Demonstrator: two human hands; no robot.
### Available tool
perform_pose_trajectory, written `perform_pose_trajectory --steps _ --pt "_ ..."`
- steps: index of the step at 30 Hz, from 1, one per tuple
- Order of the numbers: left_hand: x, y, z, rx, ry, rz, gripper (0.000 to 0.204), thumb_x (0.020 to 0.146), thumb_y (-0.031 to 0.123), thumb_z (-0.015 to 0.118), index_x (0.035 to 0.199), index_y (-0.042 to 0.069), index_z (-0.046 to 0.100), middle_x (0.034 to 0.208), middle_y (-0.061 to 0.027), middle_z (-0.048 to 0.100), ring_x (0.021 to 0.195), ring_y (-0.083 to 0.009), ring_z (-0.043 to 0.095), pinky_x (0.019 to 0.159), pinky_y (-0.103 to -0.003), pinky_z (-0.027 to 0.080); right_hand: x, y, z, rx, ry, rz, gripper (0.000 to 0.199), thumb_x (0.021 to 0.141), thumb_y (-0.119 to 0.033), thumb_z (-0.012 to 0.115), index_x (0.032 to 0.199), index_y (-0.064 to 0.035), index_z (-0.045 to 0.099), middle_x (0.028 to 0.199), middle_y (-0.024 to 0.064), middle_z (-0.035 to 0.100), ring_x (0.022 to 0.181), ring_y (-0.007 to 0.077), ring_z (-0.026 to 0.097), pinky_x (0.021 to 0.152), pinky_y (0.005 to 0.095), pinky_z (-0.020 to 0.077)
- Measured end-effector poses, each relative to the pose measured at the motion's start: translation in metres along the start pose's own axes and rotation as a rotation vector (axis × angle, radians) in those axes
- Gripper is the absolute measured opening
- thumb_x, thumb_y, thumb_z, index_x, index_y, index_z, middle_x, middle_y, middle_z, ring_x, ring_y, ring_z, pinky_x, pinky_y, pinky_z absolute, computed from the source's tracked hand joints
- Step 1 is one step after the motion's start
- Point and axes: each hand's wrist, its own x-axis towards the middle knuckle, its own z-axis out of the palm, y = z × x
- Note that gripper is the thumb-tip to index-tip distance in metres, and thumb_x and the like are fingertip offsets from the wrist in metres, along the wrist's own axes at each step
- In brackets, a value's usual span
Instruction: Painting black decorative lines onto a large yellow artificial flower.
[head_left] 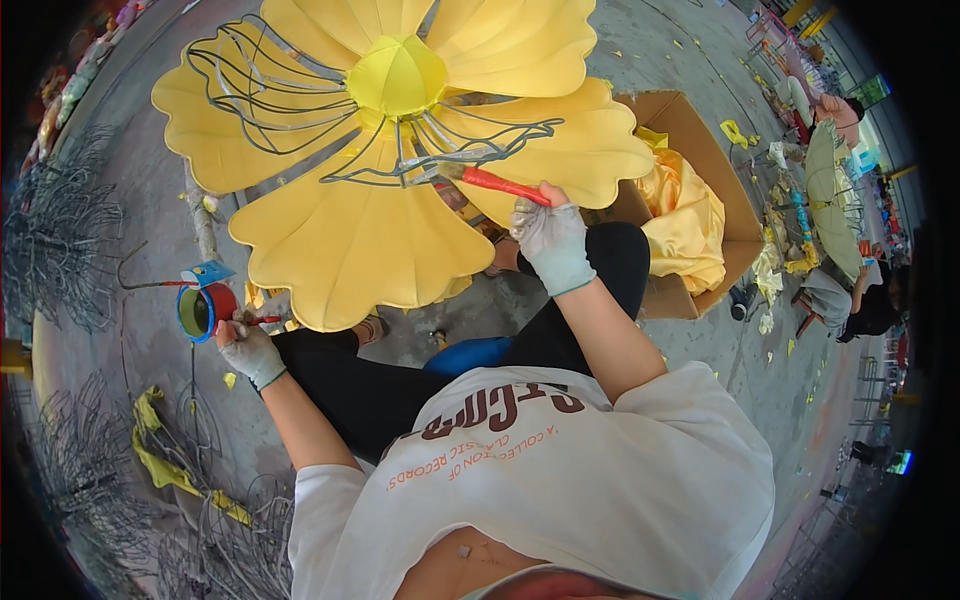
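A large yellow fabric flower (pixel 360 230) on a grey wire frame (pixel 440 150) stands in front of me on the concrete floor. Some petals are bare wire. My right hand (pixel 550 240), in a pale glove, grips a brush with a red handle (pixel 500 185) whose head rests on a bare wire petal near the flower's yellow centre (pixel 397 75). My gloved left hand (pixel 245 345) holds a small red and blue can (pixel 205 310) low at the left, below the petals.
An open cardboard box (pixel 700 150) with yellow cloth (pixel 690 215) stands to the right. Bare wire frames (pixel 60 230) lie at the left and lower left. Yellow scraps dot the floor. Other people sit working at the far right (pixel 850 290).
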Motion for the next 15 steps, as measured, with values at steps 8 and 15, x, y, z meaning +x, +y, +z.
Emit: perform_pose_trajectory --steps 8,15 --pt "-0.001 0.014 -0.010 -0.097 -0.152 0.047 0.034 0.089 0.027 0.052 0.059 0.016 0.040 0.057 0.0012 0.039 0.077 -0.0170 0.053 0.080 -0.029 0.039 -0.056 -0.017 0.015 -0.655 -0.398 -0.584 0.015 0.089 -0.009 0.057 0.104 -0.0038 0.057 0.082 0.0141 0.063 0.061 0.0251 0.061 0.050 0.0313 0.0479" --pt "-0.047 0.060 0.057 -0.043 -0.173 0.116 0.033 0.090 0.027 0.052 0.063 0.017 0.039 0.055 0.0034 0.039 0.079 -0.0169 0.054 0.078 -0.030 0.037 -0.027 -0.043 0.008 -1.775 -0.776 -1.258 0.030 0.079 -0.003 0.066 0.108 -0.0034 0.057 0.094 0.0139 0.062 0.074 0.0277 0.060 0.062 0.0335 0.0480"
